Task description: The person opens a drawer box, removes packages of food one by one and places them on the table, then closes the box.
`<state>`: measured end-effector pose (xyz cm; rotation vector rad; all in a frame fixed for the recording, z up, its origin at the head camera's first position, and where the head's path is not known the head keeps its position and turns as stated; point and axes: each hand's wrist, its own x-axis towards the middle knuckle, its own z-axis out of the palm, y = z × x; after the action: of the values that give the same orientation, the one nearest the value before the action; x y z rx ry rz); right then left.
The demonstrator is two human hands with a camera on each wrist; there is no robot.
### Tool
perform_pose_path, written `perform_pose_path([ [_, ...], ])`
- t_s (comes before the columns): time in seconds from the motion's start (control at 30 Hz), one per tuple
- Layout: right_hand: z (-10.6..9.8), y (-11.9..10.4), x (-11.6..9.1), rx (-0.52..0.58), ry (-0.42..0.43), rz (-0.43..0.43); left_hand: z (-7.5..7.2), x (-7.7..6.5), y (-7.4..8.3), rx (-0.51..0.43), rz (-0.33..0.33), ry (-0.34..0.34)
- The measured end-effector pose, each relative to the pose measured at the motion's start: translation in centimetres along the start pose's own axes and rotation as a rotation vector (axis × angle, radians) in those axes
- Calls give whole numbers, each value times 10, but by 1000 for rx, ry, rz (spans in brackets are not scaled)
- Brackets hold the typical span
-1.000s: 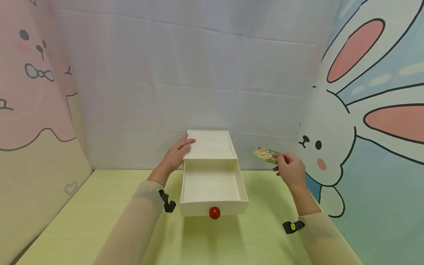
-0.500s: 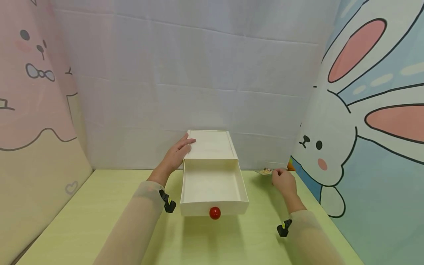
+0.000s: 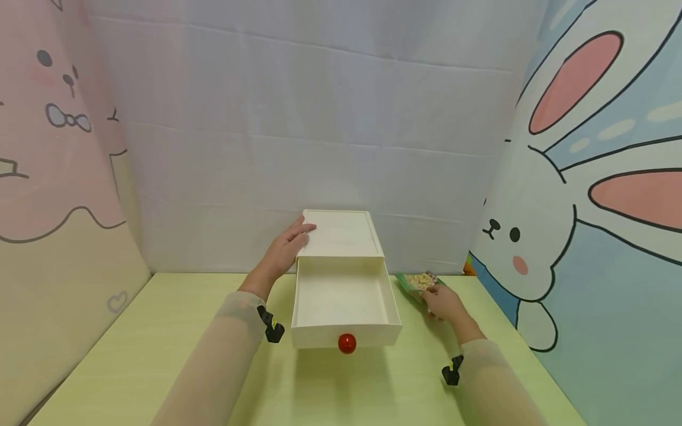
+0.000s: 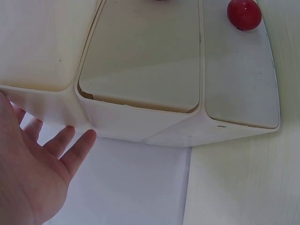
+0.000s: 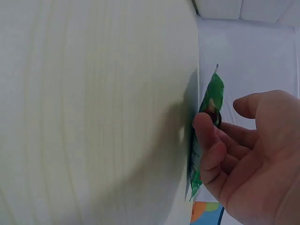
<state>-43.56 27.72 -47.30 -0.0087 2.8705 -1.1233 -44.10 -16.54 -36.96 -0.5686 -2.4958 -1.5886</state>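
Note:
A white drawer cabinet (image 3: 341, 232) stands against the back wall, its top drawer (image 3: 346, 335) pulled out toward me, a red knob on its front. Nothing shows inside that drawer. My left hand (image 3: 281, 251) rests on the cabinet's upper left edge; in the left wrist view its fingers spread along the side wall. To the right of the cabinet, a green food packet (image 3: 418, 281) lies at the table's back edge. My right hand (image 3: 444, 303) is at its near right corner, fingers touching it. In the right wrist view the thumb stands apart from the packet.
Two lower drawer fronts (image 4: 140, 51) with red knobs (image 4: 244, 14) show in the left wrist view, both pushed in. The pale table (image 3: 160, 355) extends to either side of the cabinet. White cloth (image 3: 319, 118) hangs behind, and printed cartoon panels (image 3: 613, 296) flank the sides.
My right hand has lowered the packet from the air onto the back right of the table, and its thumb has come away. The left hand and the pulled-out drawer stay as they were.

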Motion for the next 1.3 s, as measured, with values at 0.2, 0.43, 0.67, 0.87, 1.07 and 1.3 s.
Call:
perform_pose_path([
  [0.2, -5, -7, -8, -72, 7, -30, 1, -1, 0, 6, 7, 1],
  [0.43, -20, -26, -19, -92, 33, -109, 0, -2, 1, 1, 9, 2],
  [0.67, -31, -57, -35, -46, 82, -196, 0, -2, -1, 0, 2, -6],
  [0.87, -37, -94, -63, 3, 89, -319, 1, -1, -1, 3, 4, -5],
  [1.07, -40, -131, -98, 40, 98, -432, 0, -1, -1, 5, 11, -10],
  [1.3, -37, -163, -133, 34, 107, -604, -1, -2, 0, -3, 7, -11],
])
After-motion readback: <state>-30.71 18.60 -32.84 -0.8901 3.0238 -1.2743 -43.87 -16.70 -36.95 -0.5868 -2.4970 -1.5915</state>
